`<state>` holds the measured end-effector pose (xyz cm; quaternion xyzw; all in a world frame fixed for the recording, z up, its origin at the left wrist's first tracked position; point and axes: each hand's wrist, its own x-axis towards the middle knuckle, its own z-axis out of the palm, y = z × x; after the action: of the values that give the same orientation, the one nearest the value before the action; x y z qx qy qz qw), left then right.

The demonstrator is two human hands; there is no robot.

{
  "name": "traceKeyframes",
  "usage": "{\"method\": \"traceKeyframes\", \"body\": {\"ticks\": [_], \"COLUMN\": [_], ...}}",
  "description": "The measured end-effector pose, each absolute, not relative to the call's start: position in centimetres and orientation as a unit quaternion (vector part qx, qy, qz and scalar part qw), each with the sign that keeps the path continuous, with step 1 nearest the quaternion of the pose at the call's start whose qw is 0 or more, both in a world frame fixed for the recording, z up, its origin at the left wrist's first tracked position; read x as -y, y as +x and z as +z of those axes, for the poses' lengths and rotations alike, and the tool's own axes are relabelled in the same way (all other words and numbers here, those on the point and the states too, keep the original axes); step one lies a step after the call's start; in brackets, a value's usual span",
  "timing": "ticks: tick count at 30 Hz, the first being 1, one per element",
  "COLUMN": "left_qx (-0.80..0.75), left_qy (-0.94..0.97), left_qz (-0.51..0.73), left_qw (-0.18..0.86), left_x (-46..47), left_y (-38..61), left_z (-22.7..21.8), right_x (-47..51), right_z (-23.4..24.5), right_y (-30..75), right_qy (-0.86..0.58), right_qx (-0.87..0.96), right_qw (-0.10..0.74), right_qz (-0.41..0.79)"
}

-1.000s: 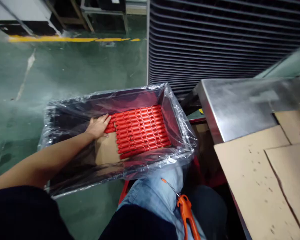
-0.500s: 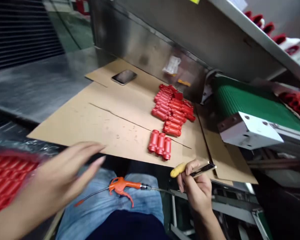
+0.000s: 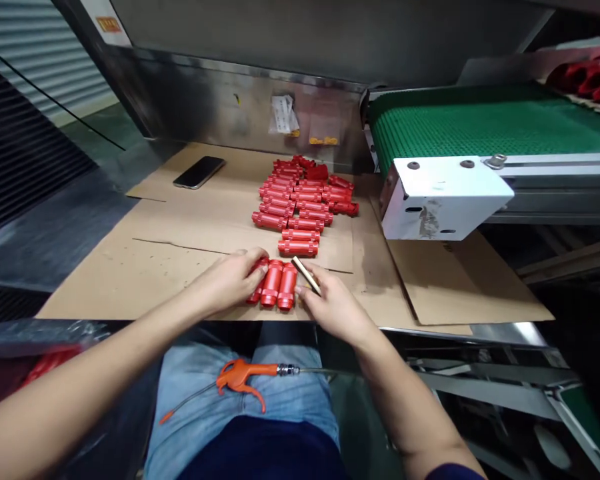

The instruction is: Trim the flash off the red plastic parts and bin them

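Resting left hand (image 3: 227, 283) against three red cylinders (image 3: 275, 285), right hand (image 3: 333, 308) beside.

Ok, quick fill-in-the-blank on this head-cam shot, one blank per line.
The left hand and the right hand, which pinches a thin flat tool, flank ____ red cylinders.
Those cylinders lie on a sheet of ____.
An orange air blow gun lies on the person's blue ____.
The conveyor belt at upper right is ____.

Answers: three; cardboard; jeans; green.
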<state>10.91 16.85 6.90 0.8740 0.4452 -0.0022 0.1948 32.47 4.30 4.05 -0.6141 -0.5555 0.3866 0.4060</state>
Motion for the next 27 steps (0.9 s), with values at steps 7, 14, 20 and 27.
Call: {"method": "traceKeyframes", "body": {"ticks": [7, 14, 20, 27], "left_qx": [-0.496, -0.528, -0.577, -0.551], "left_qy": [0.857, 0.838, 0.804, 0.786], "left_qz": [-0.015, -0.079, -0.07, 0.117], "left_qw": [0.137, 0.109, 0.128, 0.255], "left_x": [-14.2, -12.7, -15.2, -16.8], "left_y": [12.8, 17.3, 15.8, 9.2], "left_z": [8.3, 9.5, 8.8, 7.5], "right_x": [-7.1, -5.8, -5.3, -5.1], "right_z": [3.2, 1.3, 0.2, 0.1], "right_y": [32.8, 34.8, 35.3, 35.4], "right_qy": [-0.61, -0.596, -0.551, -0.527], "right_qx": [0.528, 0.484, 0.434, 0.391], "right_qw": [0.4, 0.447, 0.496, 0.529], "right_qz": [0.436, 0.458, 0.512, 0.537]}}
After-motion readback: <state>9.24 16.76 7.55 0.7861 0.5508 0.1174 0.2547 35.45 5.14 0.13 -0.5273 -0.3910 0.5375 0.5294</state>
